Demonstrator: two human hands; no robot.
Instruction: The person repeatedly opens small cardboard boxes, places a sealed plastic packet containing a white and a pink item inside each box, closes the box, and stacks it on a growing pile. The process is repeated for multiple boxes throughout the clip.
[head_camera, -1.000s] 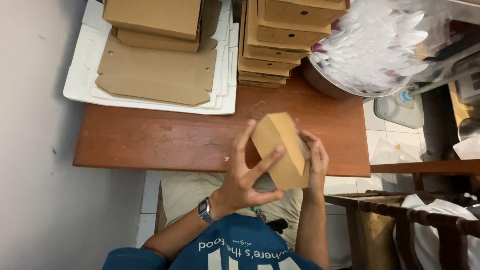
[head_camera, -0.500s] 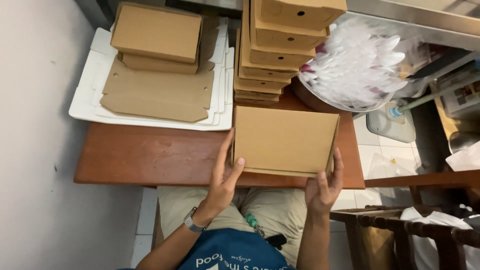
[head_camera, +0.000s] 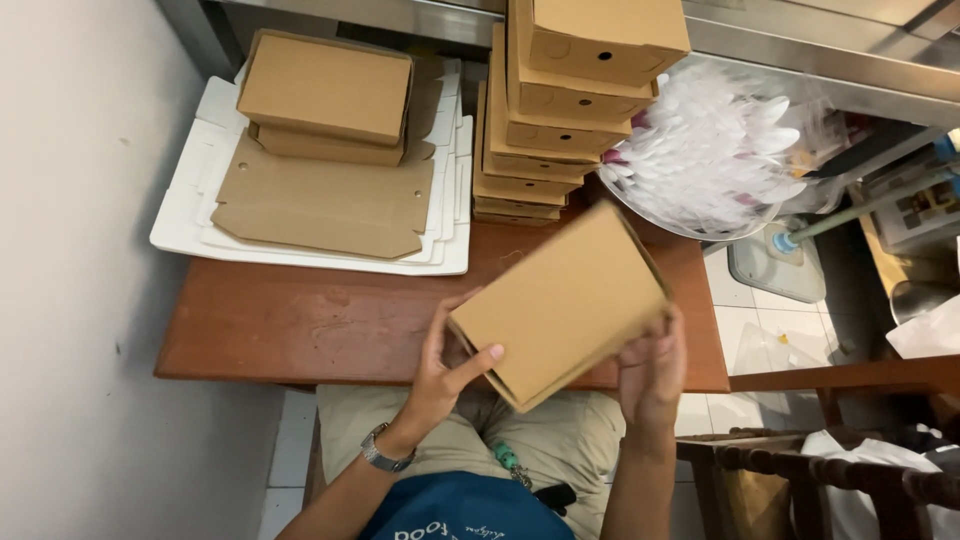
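The left hand (head_camera: 445, 372) grips the lower left corner of a folded brown cardboard box (head_camera: 560, 305), thumb pressed on its broad face and fingers curled behind. The right hand (head_camera: 652, 372) clamps the box's lower right edge, fingers wrapped up around the side. The box is held tilted, its right end higher, above the front edge of the reddish-brown wooden table (head_camera: 300, 330) and clear of its surface. A metal wristwatch (head_camera: 383, 452) sits on the left wrist.

At the table's back left corner lies a pile of flat white cardboard sheets (head_camera: 190, 215), with a flat unfolded brown cardboard blank (head_camera: 320, 205) on top and two closed brown boxes (head_camera: 325, 95) stacked on that. Just beside it, at the middle of the back edge, rises a tall stack of folded brown boxes (head_camera: 560, 110). At the back right corner rests a clear plastic bag of white plastic cutlery (head_camera: 710, 150).
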